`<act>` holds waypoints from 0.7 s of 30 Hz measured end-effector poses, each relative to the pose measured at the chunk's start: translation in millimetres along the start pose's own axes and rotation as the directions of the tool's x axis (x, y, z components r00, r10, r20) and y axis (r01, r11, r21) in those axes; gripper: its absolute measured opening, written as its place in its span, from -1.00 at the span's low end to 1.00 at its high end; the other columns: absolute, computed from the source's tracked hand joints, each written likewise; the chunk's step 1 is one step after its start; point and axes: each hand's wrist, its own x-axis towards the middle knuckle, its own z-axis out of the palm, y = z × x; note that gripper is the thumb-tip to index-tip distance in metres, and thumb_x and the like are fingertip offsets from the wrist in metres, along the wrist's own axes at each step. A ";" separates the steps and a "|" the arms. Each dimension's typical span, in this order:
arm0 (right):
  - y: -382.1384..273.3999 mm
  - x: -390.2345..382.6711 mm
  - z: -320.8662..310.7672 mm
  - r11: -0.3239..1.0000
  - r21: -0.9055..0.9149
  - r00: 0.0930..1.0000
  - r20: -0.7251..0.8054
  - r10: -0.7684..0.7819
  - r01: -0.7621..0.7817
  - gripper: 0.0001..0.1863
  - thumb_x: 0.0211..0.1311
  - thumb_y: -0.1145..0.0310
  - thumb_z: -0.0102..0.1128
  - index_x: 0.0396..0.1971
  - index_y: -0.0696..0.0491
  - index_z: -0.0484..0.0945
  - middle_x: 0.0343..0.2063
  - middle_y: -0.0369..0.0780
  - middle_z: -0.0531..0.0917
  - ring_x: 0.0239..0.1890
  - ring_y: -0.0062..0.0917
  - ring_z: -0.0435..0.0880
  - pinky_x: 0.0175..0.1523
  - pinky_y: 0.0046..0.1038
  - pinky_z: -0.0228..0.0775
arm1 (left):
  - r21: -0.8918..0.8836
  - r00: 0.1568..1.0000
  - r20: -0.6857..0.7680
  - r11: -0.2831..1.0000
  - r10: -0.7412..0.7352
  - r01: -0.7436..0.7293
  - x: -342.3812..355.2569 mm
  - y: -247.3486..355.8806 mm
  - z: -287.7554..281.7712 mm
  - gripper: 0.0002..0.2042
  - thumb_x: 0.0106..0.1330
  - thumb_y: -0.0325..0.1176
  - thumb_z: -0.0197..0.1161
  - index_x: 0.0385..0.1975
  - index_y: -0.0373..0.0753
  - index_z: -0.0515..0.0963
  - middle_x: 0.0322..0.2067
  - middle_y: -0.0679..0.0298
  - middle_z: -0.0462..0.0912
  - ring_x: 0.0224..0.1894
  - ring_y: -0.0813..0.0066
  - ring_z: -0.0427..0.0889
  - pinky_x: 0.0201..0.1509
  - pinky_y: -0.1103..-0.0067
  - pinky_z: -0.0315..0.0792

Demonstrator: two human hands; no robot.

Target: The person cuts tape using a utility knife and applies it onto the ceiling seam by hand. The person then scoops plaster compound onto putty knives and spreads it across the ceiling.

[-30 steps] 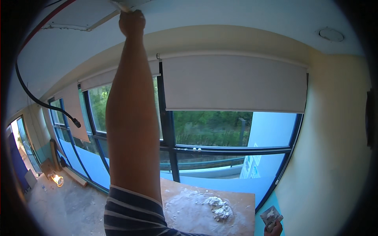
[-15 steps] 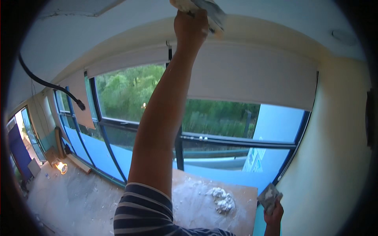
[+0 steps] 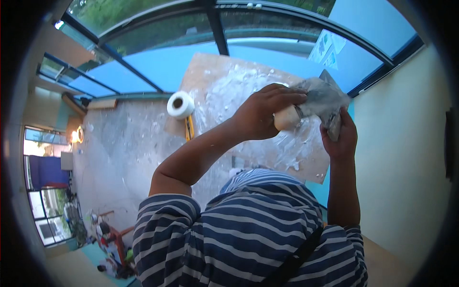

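Observation:
In front of my chest the two hands have come together over a board (image 3: 198,67) smeared with white putty (image 3: 234,88). My left hand (image 3: 256,115) is closed round a putty knife with a pale, rounded handle (image 3: 287,119). A second, grey-bladed putty knife (image 3: 333,125) is gripped in my right hand (image 3: 343,138). The two blades meet or overlap, slightly blurred, and I cannot tell exactly where they touch. Greyish-white smears cover the metal.
On the board's left edge rests a white roll (image 3: 174,109), with a yellow tool (image 3: 189,128) beside it. Dark-framed windows (image 3: 220,28) run along the far side. A pale wall (image 3: 401,143) rises at right. A lit lamp (image 3: 78,135) glows on the dusty floor.
My left hand has come down from the ceiling edge with its putty knife to the one in my right hand. The right hand has risen slightly, and the view has tilted downward.

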 end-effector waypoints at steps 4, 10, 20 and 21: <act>25.9 18.9 29.8 0.997 -0.063 0.990 -0.131 -0.057 0.049 -0.64 0.42 0.25 -0.14 0.12 0.08 0.37 0.04 -0.21 0.54 0.05 -0.42 0.55 0.10 -0.34 0.45 | 0.160 0.990 0.063 0.981 -0.123 0.111 -33.7 -13.2 4.8 -0.39 -0.04 -0.39 0.43 0.11 -0.14 0.42 0.04 0.18 0.52 0.07 0.17 0.50 0.18 0.34 0.38; 38.2 37.4 18.0 0.997 -0.077 0.985 -0.166 -0.035 0.022 -0.60 0.40 0.26 -0.08 0.13 0.14 0.33 0.03 -0.14 0.53 0.07 -0.38 0.55 0.12 -0.32 0.44 | 0.343 0.973 0.117 0.927 -0.199 0.149 -48.1 -33.7 -10.0 -0.39 -0.06 -0.39 0.43 0.10 -0.13 0.44 0.04 0.20 0.52 0.06 0.16 0.50 0.15 0.37 0.39; 21.9 40.1 46.1 0.998 -0.012 0.993 -0.092 -0.070 0.069 -0.59 0.40 0.24 -0.09 0.14 0.13 0.31 0.03 -0.13 0.53 0.05 -0.32 0.56 0.15 -0.26 0.42 | 0.312 0.854 -0.010 0.810 -0.521 0.497 -54.1 -57.4 -69.8 -0.62 0.07 -0.45 0.33 -0.05 -0.20 0.52 -0.09 0.17 0.58 -0.04 0.28 0.55 0.06 0.48 0.42; 19.7 40.5 50.3 0.996 -0.017 0.993 -0.075 -0.092 0.091 -0.59 0.40 0.24 -0.09 0.14 0.13 0.31 0.03 -0.13 0.53 0.05 -0.32 0.56 0.15 -0.26 0.42 | 0.125 0.655 -0.063 0.645 -0.753 0.754 -55.7 -59.7 -72.6 -0.68 0.13 -0.43 0.30 -0.08 -0.24 0.53 -0.12 0.17 0.58 -0.05 0.34 0.56 0.04 0.51 0.43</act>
